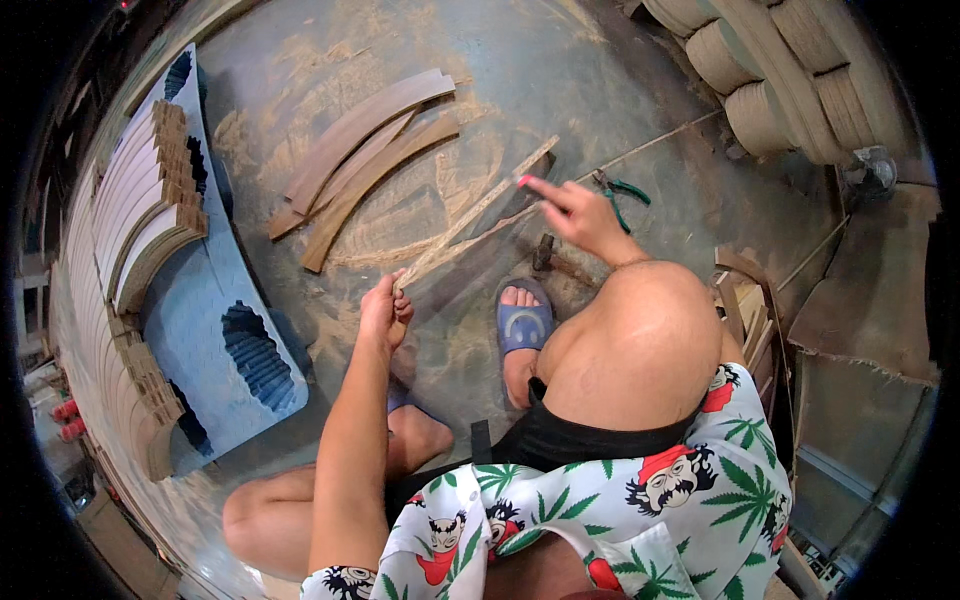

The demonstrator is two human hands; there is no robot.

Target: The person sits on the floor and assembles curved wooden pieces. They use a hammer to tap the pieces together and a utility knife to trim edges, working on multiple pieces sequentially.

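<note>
A long, narrow wooden strip (478, 211) slants from near my left foot up toward the right, its light edge facing up. My left hand (383, 315) is closed round its near end. Close to its far end, my right hand (585, 222) has the index finger stretched toward the strip, with a pink fingertip; the other fingers are partly curled. Whether that fingertip touches the wood I cannot tell. A hammer (544, 253) lies beside my sandal, below the right hand. Green-handled pliers (628, 192) lie just right of that hand.
Several curved wooden pieces (370, 125) lie on the dusty floor (500, 60) ahead. At left, a blue board (205, 300) with ragged holes bears stacked curved pieces (150, 220). More curved stacks (790, 60) stand at far right. Wood offcuts (745, 300) sit by my right knee.
</note>
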